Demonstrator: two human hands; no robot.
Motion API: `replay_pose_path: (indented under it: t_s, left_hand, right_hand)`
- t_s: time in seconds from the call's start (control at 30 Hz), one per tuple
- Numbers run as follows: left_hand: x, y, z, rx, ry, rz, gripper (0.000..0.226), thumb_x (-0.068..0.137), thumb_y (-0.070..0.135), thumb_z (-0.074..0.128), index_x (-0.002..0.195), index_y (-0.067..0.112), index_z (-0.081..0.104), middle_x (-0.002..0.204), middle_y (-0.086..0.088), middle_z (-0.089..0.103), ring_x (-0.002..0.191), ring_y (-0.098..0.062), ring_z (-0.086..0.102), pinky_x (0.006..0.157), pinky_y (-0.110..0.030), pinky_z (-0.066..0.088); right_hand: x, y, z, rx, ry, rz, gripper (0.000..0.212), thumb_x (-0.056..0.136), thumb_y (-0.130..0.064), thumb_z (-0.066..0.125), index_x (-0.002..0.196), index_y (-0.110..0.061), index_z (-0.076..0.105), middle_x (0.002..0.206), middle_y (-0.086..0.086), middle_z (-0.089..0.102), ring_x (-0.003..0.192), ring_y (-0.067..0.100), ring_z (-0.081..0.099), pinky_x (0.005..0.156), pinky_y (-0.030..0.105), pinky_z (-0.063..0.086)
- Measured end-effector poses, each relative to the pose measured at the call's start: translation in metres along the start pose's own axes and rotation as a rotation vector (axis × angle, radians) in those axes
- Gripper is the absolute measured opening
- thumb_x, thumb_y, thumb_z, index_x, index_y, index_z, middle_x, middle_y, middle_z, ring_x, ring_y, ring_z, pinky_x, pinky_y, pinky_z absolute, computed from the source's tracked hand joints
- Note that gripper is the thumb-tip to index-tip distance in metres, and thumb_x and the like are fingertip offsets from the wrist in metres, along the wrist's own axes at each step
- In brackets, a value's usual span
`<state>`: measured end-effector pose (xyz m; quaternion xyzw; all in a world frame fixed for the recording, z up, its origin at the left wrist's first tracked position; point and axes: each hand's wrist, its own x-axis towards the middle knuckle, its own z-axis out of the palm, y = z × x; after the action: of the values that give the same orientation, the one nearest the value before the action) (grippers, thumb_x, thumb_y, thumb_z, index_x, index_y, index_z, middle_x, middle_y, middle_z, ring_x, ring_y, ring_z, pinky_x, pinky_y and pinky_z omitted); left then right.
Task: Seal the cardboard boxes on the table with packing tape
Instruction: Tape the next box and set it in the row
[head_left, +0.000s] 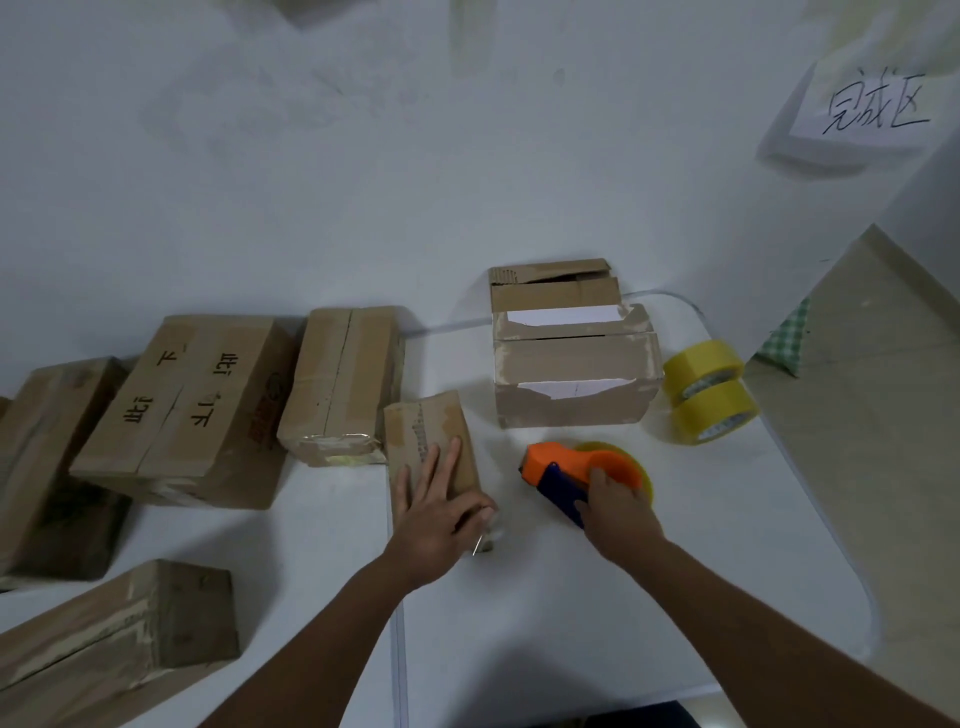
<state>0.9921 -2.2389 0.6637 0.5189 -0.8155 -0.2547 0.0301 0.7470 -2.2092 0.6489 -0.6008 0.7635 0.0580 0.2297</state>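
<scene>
Box (574, 382) lid ajar — white sheets, seemingly paper, inside.

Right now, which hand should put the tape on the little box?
Probably the right hand: it already grips the orange tape dispenser beside the small box. The left hand lies flat on that box, steadying it.

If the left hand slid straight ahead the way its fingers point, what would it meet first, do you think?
The left hand lies flat on the small box, fingers pointing away and slightly right. Beyond that box's far end, the larger open-flapped box probably comes first, though depth is unclear.
</scene>
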Motion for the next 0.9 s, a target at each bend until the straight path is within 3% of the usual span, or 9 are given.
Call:
replay_pose_path:
  t_s: [0.1, 0.17, 0.27, 0.33, 0.4, 0.5, 0.6, 0.77, 0.9]
  left_hand:
    - [-0.006, 0.001, 0.002, -0.014, -0.019, -0.002, 0.046, 0.089, 0.071, 0.022, 0.105, 0.046, 0.058, 0.155, 0.026, -0.027, 0.144, -0.003, -0.032, 0.111, -0.036, -0.025]
    - [-0.006, 0.001, 0.001, -0.014, -0.028, -0.012, 0.031, 0.097, 0.062, 0.035, 0.104, 0.045, 0.06, 0.155, 0.026, -0.026, 0.144, -0.003, -0.031, 0.11, -0.034, -0.027]
    - [-0.003, 0.0, 0.002, -0.016, -0.041, -0.025, 0.023, 0.101, 0.054, 0.04, 0.105, 0.046, 0.061, 0.155, 0.025, -0.026, 0.144, -0.003, -0.033, 0.11, -0.034, -0.028]
    - [-0.002, -0.002, 0.002, 0.001, -0.049, -0.01, 0.026, 0.1, 0.057, 0.038, 0.106, 0.046, 0.06, 0.156, 0.023, -0.025, 0.145, -0.006, -0.032, 0.111, -0.038, -0.025]
    - [-0.002, -0.003, 0.002, 0.008, -0.055, 0.001, 0.032, 0.098, 0.061, 0.033, 0.108, 0.046, 0.059, 0.158, 0.021, -0.024, 0.145, -0.007, -0.031, 0.113, -0.041, -0.023]
    - [-0.002, -0.003, 0.002, 0.008, -0.073, -0.017, 0.03, 0.1, 0.057, 0.035, 0.122, 0.048, 0.054, 0.16, 0.019, -0.023, 0.146, -0.008, -0.03, 0.115, -0.043, -0.02]
    - [-0.002, -0.003, 0.003, 0.02, -0.075, -0.023, 0.048, 0.101, 0.057, 0.035, 0.147, 0.047, 0.028, 0.162, 0.016, -0.02, 0.148, -0.009, -0.026, 0.117, -0.046, -0.016]
    - [-0.001, -0.009, -0.014, -0.179, -0.111, 0.015, 0.047, 0.106, 0.048, 0.028, 0.152, 0.041, 0.024, 0.165, 0.016, -0.007, 0.15, -0.003, -0.014, 0.119, -0.043, -0.013]
    - [-0.008, -0.031, -0.022, -0.21, -0.109, 0.083, 0.056, 0.102, 0.054, 0.034, 0.154, 0.037, 0.023, 0.162, 0.021, -0.006, 0.145, 0.007, -0.012, 0.123, -0.037, -0.004]
  right_hand:
    - [-0.003, 0.001, 0.022, 0.07, -0.087, 0.005, 0.041, 0.099, -0.028, 0.047, 0.135, -0.01, 0.036, 0.13, 0.009, 0.054, 0.119, 0.027, 0.052, 0.102, 0.037, 0.035]
    - [-0.004, 0.0, 0.026, 0.142, 0.016, -0.004, 0.048, 0.095, -0.026, 0.056, 0.137, -0.008, 0.041, 0.133, 0.011, 0.051, 0.121, 0.03, 0.049, 0.103, 0.039, 0.038]
    - [-0.014, -0.021, 0.019, 0.444, 0.12, -0.088, 0.033, 0.094, -0.017, 0.059, 0.127, -0.009, 0.056, 0.123, 0.009, 0.06, 0.112, 0.028, 0.055, 0.093, 0.032, 0.043]
    - [-0.027, -0.047, 0.01, 0.917, -0.162, 0.009, 0.026, 0.099, -0.016, 0.054, 0.124, -0.015, 0.059, 0.12, 0.003, 0.065, 0.111, 0.022, 0.06, 0.092, 0.027, 0.045]
    - [-0.035, -0.063, 0.008, 1.28, -0.416, 0.135, 0.022, 0.1, -0.019, 0.053, 0.12, -0.015, 0.061, 0.115, 0.004, 0.068, 0.108, 0.018, 0.063, 0.096, 0.033, 0.049]
    - [-0.042, -0.065, 0.008, 1.287, -0.373, 0.164, 0.024, 0.098, -0.018, 0.057, 0.111, 0.001, 0.065, 0.099, 0.012, 0.071, 0.093, 0.019, 0.066, 0.089, 0.034, 0.053]
    - [-0.047, -0.061, 0.006, 1.298, -0.253, 0.179, 0.017, 0.095, -0.013, 0.061, 0.099, 0.003, 0.066, 0.086, 0.012, 0.07, 0.08, 0.017, 0.065, 0.073, 0.025, 0.055]
    - [-0.053, -0.067, 0.005, 1.153, -0.074, 0.1, 0.01, 0.097, -0.013, 0.058, 0.089, -0.008, 0.063, 0.067, 0.008, 0.067, 0.06, 0.012, 0.062, 0.056, 0.019, 0.051]
    - [-0.057, -0.064, 0.012, 1.154, -0.053, 0.079, 0.012, 0.097, -0.013, 0.058, 0.088, -0.006, 0.064, 0.062, 0.004, 0.062, 0.062, 0.013, 0.06, 0.058, 0.02, 0.048]
